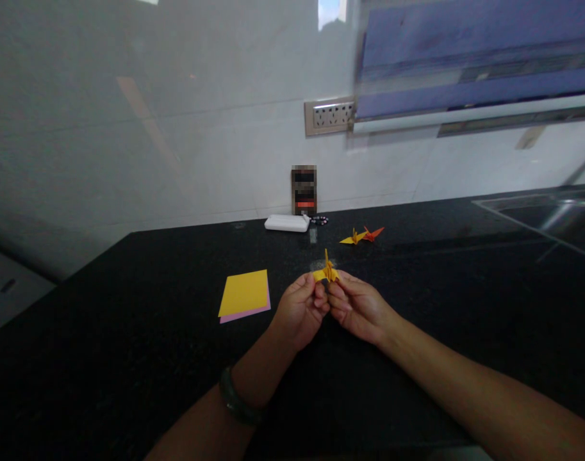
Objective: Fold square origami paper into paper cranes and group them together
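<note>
A yellow origami crane (pixel 328 271) is held just above the dark countertop, between my two hands. My left hand (pixel 302 310) pinches its left wing between thumb and fingers. On the other side, my right hand (pixel 357 306) grips the right wing, so that wing is mostly covered by the fingers. The narrow tip of the crane points up. To the left of my hands lies a stack of square paper (pixel 245 293), a yellow sheet on top and a pink edge showing beneath. Farther back on the right rest a finished yellow crane (pixel 354 237) and an orange-red crane (pixel 373 234), touching or nearly so.
A white power bank-like block (pixel 287 223) lies near the wall, with a dark beaded strap (pixel 320 220) beside it. Behind it, a blurred upright device (pixel 304 189) leans on the wall. A sink edge (pixel 527 232) is at the far right, and a socket panel (pixel 329 116) is above.
</note>
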Demonstrator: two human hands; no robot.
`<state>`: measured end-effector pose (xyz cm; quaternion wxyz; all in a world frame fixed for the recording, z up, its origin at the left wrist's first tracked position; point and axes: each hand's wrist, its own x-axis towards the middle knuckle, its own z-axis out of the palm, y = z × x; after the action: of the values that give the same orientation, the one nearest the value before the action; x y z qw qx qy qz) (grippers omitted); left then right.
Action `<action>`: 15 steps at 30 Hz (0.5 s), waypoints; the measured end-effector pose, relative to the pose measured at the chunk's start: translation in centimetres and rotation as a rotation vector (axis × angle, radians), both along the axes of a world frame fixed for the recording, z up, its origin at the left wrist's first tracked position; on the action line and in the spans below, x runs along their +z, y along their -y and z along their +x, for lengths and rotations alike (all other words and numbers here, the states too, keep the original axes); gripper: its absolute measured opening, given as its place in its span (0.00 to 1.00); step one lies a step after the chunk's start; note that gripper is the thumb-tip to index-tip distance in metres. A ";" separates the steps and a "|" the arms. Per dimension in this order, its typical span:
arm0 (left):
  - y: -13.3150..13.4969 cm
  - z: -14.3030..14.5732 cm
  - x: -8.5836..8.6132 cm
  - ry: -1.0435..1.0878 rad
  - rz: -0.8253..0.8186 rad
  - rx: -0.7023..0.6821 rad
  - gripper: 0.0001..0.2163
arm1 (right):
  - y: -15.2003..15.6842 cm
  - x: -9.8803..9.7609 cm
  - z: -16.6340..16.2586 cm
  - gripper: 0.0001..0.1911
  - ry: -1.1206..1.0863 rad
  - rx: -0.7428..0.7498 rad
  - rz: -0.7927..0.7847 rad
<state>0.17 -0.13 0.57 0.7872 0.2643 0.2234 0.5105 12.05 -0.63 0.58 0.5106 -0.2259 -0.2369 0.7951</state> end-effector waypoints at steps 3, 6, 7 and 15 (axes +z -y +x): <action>-0.1 0.0 0.0 -0.004 -0.002 0.015 0.07 | 0.0 0.2 0.1 0.11 0.016 -0.013 -0.003; -0.1 0.0 0.1 0.001 -0.021 0.025 0.07 | -0.1 0.4 0.2 0.13 0.037 -0.035 0.007; -0.1 0.0 0.2 0.004 -0.029 0.029 0.07 | -0.1 0.5 0.2 0.13 0.043 -0.044 0.007; -0.1 -0.1 0.6 0.014 -0.058 0.053 0.07 | -0.4 0.4 0.7 0.17 0.072 -0.098 -0.023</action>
<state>0.03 0.00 1.22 0.7823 0.2316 0.2397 0.5262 12.75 -0.24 1.01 0.5376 -0.2716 -0.2344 0.7631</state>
